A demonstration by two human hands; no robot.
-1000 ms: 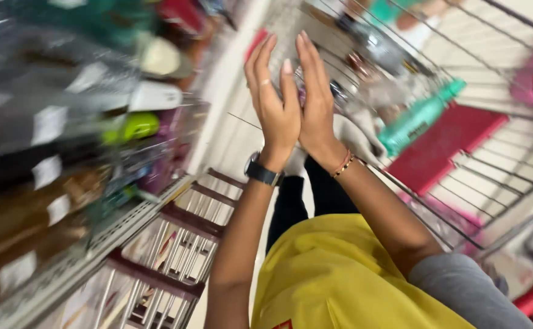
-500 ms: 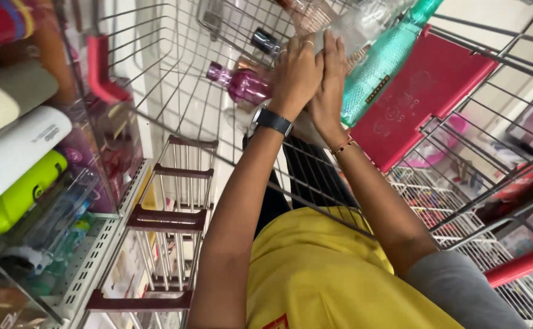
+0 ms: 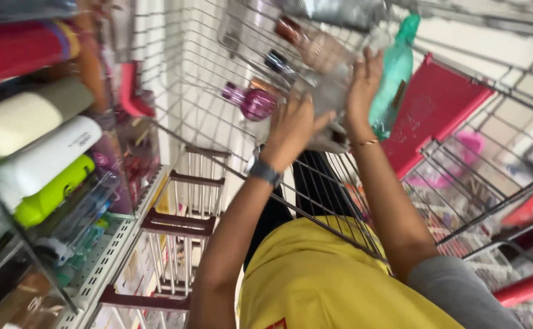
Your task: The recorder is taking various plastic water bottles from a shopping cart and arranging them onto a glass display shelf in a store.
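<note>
Both my hands reach into a wire shopping cart [image 3: 187, 91]. My left hand [image 3: 291, 125], with a dark watch at the wrist, presses against the near side of a clear plastic pack [image 3: 330, 97]. My right hand [image 3: 364, 82], with a thin bracelet at the wrist, holds the pack's far side with its fingers spread. A teal bottle [image 3: 394, 73] lies just right of my right hand. To the left of my left hand a purple bottle [image 3: 255, 103] rests in the cart. The pack is blurred and its contents cannot be made out.
A red plastic cart flap [image 3: 437, 109] stands to the right of the teal bottle. On the left, a store shelf [image 3: 105, 262] carries white [image 3: 47, 158], lime green [image 3: 53, 192] and red [image 3: 23, 49] rolls. A second wire cart [image 3: 491, 201] is at right.
My hands, pressed palm to palm a second ago, have come apart and now sit on either side of the clear pack. The view has tipped toward the cart and shelf.
</note>
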